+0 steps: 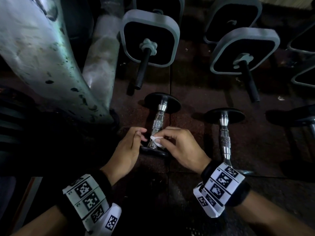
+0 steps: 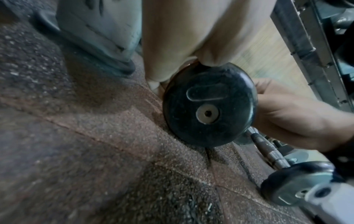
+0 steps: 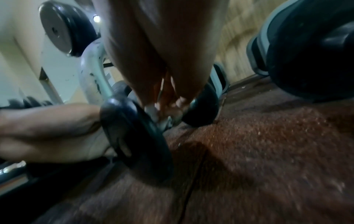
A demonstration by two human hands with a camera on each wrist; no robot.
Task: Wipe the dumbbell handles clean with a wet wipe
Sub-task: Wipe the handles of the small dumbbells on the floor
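Dumbbell (image 1: 157, 123): lies on the floor (image 1: 190, 92); chrome handle between two black end plates; near plate beneath the hands
Wet wipe (image 1: 156, 139): small white wad; pressed on the near end of the handle
Right hand (image 1: 180, 147): pinches the wet wipe between thumb and fingers
Left hand (image 1: 126, 150): just left of the handle; fingers curled at the near plate; grasp cannot be told
Second dumbbell (image 1: 225, 133): on the floor to the right, apart
Square-plate dumbbells (image 1: 150, 38): farther back on the floor
Pale metal frame (image 1: 42, 57): at left
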